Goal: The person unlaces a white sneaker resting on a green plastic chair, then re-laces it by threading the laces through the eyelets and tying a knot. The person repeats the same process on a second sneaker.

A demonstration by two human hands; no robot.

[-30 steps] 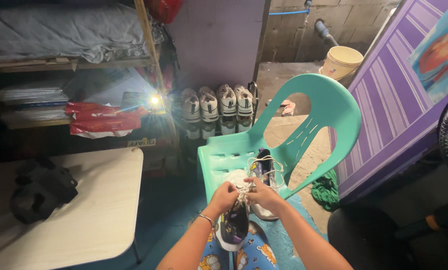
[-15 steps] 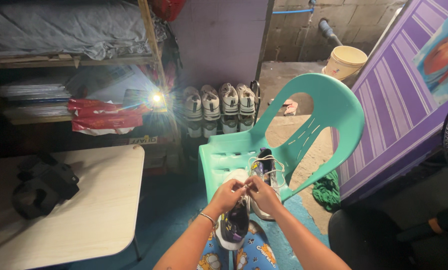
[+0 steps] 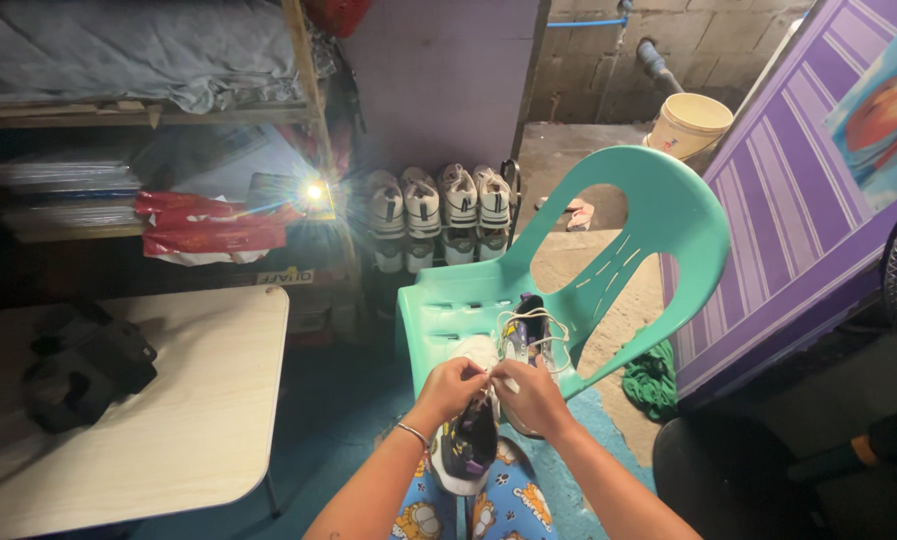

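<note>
The left hand (image 3: 451, 385) and right hand (image 3: 527, 392) both pinch a white lace (image 3: 501, 381). It belongs to the dark shoe (image 3: 466, 445) on the lap. A green chair (image 3: 629, 250) stands just beyond.

Flat red packages (image 3: 204, 222) lie stacked on the shelf, a colourful poster (image 3: 884, 110) right.

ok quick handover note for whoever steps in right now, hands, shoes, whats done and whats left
Left hand: pinching the white lace at the top of the dark patterned shoe that rests on the lap.
Right hand: also on that lace, fingers meeting the left hand's over the shoe.
Second shoe: lies on the seat of the green plastic chair, its laces loose and looped, no hand on it.
Done: the shoe on the lap looks laced up to where the hands work; a finished knot is not visible.
Left: likely finishing this lace, then the shoe on the chair.
</note>
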